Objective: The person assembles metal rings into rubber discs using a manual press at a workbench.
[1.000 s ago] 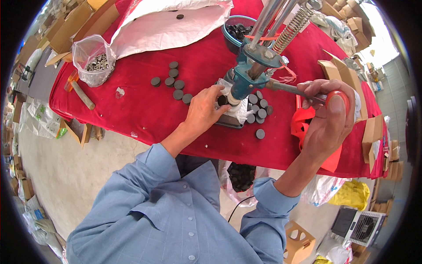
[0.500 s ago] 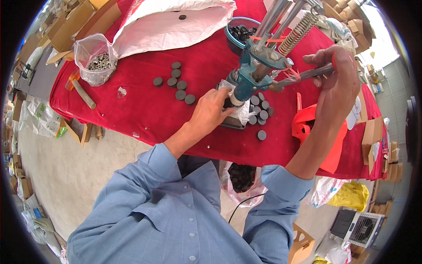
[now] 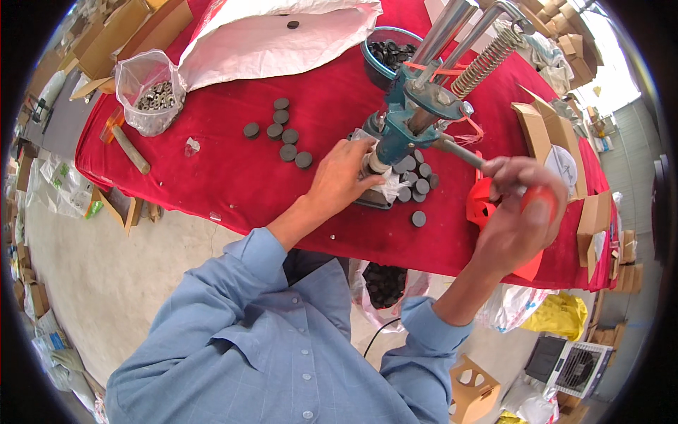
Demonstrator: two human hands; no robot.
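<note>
A green hand press (image 3: 413,116) with a coil spring (image 3: 487,62) stands on the red-covered table. My right hand (image 3: 519,212), slightly blurred, is wrapped around the red-tipped end of its metal lever (image 3: 460,152). Beneath the press ram, my left hand (image 3: 341,169) curls its thumb and fingers at the base. What sits between those fingers is mostly hidden. White plastic (image 3: 390,187) lies crumpled on the press base beside them. Right of the base, several black discs (image 3: 421,186) lie in a loose cluster. More black discs (image 3: 288,152) are spread to the left of my left hand.
At the back are a blue-rimmed bowl (image 3: 378,63) of black pieces and a white sack (image 3: 261,46). A clear bag (image 3: 134,116) of small metal parts and a rod (image 3: 131,150) lie left. A red-orange plastic item (image 3: 480,205) and open cartons (image 3: 558,127) are right. Below hangs a bag (image 3: 364,293) of black pieces.
My right hand has swung the lever downward and toward me. The press ram appears little changed, and my left hand stays at the base.
</note>
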